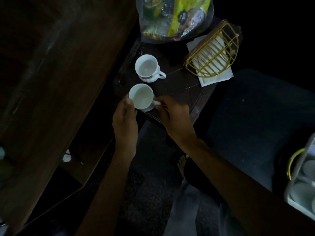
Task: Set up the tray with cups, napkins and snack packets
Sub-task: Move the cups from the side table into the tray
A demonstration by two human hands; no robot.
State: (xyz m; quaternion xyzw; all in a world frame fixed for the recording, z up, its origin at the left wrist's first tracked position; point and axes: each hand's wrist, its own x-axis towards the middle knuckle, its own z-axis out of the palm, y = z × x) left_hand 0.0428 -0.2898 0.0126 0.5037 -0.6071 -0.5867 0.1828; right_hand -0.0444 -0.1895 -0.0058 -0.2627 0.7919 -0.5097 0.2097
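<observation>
Dim room; dark brown square-patterned tray [179,86] sitting at centre frame, a dark wooden cabinet [59,65] filling the left side and a dark blue cushioned seat [255,108] lying at right. A clear plastic bag of yellow-green snack packets [175,16] is resting at the tray's top edge. A gold wire napkin holder [213,53] is lying over white paper napkins [211,80] at upper right. A white ribbed ceramic cup [147,68] is standing upright on the tray, handle pointing lower right. A white plastic basket with a yellow handle [300,184] is showing at the lower right edge. A plain white ceramic cup [141,97] is sitting at the tray's near-left corner; the left hand [125,114] is curling around its side, thumb on the rim, and the right hand [172,114] is pinching its handle.
</observation>
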